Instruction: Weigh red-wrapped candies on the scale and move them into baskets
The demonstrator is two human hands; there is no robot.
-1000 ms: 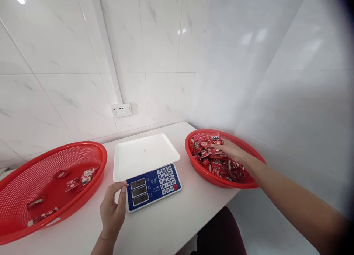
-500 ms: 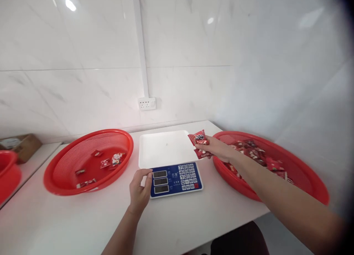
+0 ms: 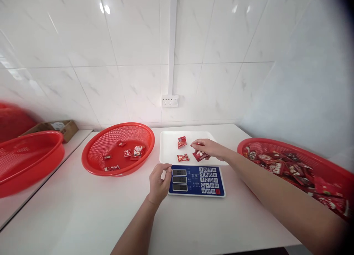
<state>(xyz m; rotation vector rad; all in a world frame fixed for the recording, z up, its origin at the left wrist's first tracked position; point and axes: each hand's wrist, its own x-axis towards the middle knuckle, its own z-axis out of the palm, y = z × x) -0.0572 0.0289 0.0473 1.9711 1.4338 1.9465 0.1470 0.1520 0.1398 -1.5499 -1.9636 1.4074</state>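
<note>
My left hand [image 3: 159, 182] has its thumb and forefinger pinched at the left edge of the blue-and-white digital scale [image 3: 195, 180]. Over the right part of the scale's white pan [image 3: 169, 148] is my right hand [image 3: 208, 148], its fingers loosely bent and parted. Just beneath those fingers lies a dark red candy packet [image 3: 199, 155], partly covered by the hand. To its left on the pan are an upper red wrapped candy [image 3: 181, 142] and a lower red wrapped candy [image 3: 183, 157], both apart from my hand.
A red plastic basket [image 3: 90, 152] with several wrapped candies stands left of the scale. A fuller red basket [image 3: 246, 141] is at right, partly behind my forearm. Farther left are another red basket [image 3: 30, 159] and a cardboard box [image 3: 70, 129]. A tiled wall bounds the table [image 3: 83, 218].
My right hand has let go of the red packets, which now lie on the white pan. My left hand stays at the scale's edge. The whole view has shifted leftward.
</note>
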